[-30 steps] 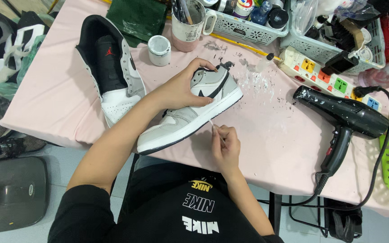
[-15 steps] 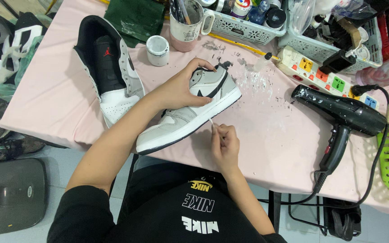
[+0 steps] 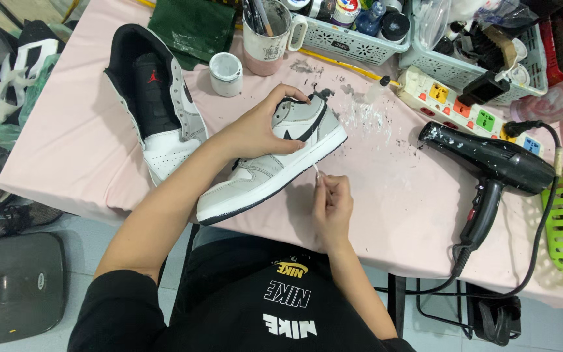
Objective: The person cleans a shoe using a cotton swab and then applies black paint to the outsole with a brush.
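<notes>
Low in the centre of the frame, the right hand (image 3: 332, 205) pinches a thin white swab (image 3: 317, 171) whose tip touches the white sole edge of a grey-and-white sneaker (image 3: 275, 163). The left hand (image 3: 259, 128) grips that sneaker's heel, tilting it on the pink bench (image 3: 386, 195). Right of centre lies a black hair dryer (image 3: 496, 166). Further up, a white power strip (image 3: 464, 107) bears coloured square patches; upper left lies a second sneaker (image 3: 154, 98).

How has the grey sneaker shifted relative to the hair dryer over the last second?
No real shift: the grey sneaker lies at the same angle and the same gap left of the black hair dryer, with the left hand gripping its heel.
</notes>
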